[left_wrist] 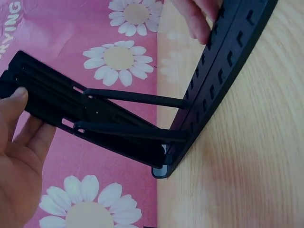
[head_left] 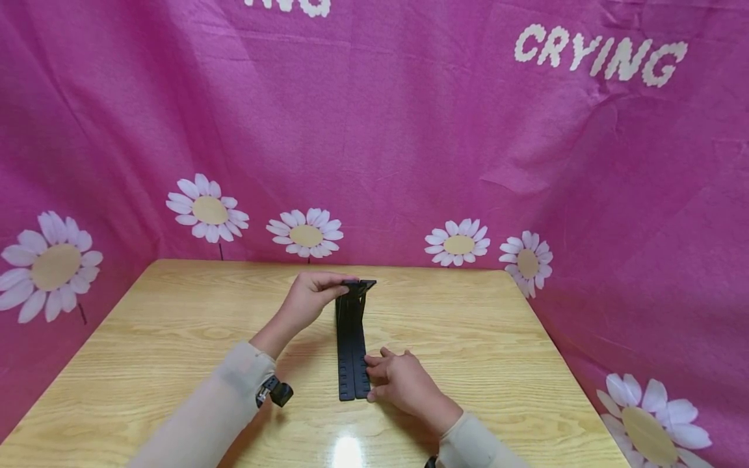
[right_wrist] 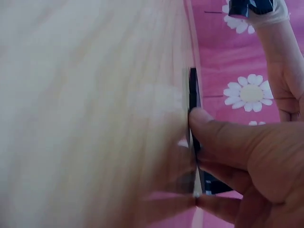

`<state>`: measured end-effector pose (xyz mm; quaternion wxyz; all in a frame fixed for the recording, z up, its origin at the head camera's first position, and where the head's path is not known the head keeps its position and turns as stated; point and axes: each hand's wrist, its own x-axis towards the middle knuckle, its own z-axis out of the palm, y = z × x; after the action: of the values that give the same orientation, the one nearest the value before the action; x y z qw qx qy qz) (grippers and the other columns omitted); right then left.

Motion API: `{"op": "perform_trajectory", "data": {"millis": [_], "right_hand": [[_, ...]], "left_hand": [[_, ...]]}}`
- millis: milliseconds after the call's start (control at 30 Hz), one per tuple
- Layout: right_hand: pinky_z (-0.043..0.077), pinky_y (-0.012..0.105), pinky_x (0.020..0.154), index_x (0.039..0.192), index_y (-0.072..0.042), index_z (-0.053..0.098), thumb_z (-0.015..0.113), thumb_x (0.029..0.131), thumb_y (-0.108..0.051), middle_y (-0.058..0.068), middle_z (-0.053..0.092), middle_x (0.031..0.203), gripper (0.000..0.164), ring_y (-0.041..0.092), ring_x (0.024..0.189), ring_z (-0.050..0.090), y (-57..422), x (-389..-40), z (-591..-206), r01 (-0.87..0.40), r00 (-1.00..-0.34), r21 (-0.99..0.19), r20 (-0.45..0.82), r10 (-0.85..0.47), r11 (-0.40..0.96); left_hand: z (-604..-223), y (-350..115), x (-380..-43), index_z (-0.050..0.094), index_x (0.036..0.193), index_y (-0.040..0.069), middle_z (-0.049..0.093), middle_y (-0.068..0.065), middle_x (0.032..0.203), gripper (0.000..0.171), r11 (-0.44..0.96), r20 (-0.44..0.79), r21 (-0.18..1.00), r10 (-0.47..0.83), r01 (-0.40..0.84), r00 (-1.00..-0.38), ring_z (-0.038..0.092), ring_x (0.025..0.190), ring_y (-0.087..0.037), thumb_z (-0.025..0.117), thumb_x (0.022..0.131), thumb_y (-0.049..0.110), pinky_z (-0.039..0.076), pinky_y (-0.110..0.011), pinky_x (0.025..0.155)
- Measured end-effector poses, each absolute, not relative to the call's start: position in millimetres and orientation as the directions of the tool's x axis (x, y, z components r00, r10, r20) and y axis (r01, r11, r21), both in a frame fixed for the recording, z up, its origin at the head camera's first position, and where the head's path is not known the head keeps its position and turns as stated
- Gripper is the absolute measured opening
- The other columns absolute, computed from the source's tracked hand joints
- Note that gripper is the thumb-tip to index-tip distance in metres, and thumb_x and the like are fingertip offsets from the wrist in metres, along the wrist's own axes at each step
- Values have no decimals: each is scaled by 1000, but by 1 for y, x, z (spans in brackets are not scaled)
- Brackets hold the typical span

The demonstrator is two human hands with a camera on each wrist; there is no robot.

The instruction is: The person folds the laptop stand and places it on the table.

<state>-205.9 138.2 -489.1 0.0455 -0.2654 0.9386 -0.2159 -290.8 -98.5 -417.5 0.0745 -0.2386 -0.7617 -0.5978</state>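
A black folding laptop stand (head_left: pixel 353 364) stands partly unfolded mid-table. Its long notched base (left_wrist: pixel 209 88) lies on the wood, while the upper panel (left_wrist: pixel 52 90) rises at an angle from the far end. Two thin support arms (left_wrist: pixel 137 97) link panel and base. My left hand (head_left: pixel 307 299) pinches the raised panel near its top edge, thumb on one face and fingers on the other. Low on the right, my right hand (head_left: pixel 404 383) touches the base's side edge with thumb and fingers. The thumb (right_wrist: pixel 204 118) lies against that edge in the right wrist view; the panel is mostly hidden there.
The light wood table (head_left: pixel 175 344) reaches to a pink cloth backdrop (head_left: pixel 380 143) printed with white daisies and lettering. Cloth also hangs along both sides. A small black device (head_left: pixel 275 390) is strapped at the left wrist.
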Motion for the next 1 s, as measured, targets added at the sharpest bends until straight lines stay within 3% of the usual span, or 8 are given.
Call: {"op": "perform_trajectory", "data": {"millis": [133, 300, 467, 700, 1000], "right_hand": [[33, 71, 113, 122, -8, 76, 85, 83, -27, 0, 65, 141, 44, 33, 140, 51, 142, -210, -485, -520, -830, -387, 20, -557, 761], [44, 55, 112, 118, -10, 78, 86, 83, -25, 2, 68, 136, 40, 33, 133, 58, 146, -216, -477, -575, -789, -372, 18, -614, 728], [51, 43, 107, 116, -13, 79, 86, 82, -25, 0, 71, 130, 37, 24, 124, 65, 148, -224, -470, -532, -790, -463, -29, -612, 709], [50, 48, 107, 121, -14, 77, 83, 86, -24, 2, 71, 130, 37, 26, 125, 63, 148, -236, -463, -366, -839, -629, -96, -536, 686], [42, 54, 115, 119, -6, 76, 82, 88, -20, 13, 66, 136, 34, 34, 134, 56, 141, -253, -465, -378, -877, -663, 32, -480, 647]], "left_hand": [[-417, -97, -288, 79, 117, 14, 77, -4, 115, 24, 186, 400, 873, 255, 451, -880, 71, 108, -15, 71, 95, 7, 59, -34, 94], [-416, -97, -285, 78, 118, 15, 76, -2, 116, 25, 208, 382, 876, 253, 435, -889, 71, 105, -15, 73, 95, 9, 59, -31, 91], [-413, -98, -284, 73, 127, 14, 73, -4, 124, 33, 221, 325, 894, 278, 389, -904, 69, 115, -19, 73, 95, 9, 58, -34, 96], [-414, -103, -279, 68, 134, 13, 70, -7, 131, 39, 259, 299, 895, 252, 362, -920, 66, 123, -25, 74, 95, 13, 54, -42, 103], [-432, -109, -270, 63, 135, 6, 65, -14, 136, 44, 263, 252, 932, 25, 250, -967, 60, 128, -32, 76, 94, 17, 49, -47, 109]]}}
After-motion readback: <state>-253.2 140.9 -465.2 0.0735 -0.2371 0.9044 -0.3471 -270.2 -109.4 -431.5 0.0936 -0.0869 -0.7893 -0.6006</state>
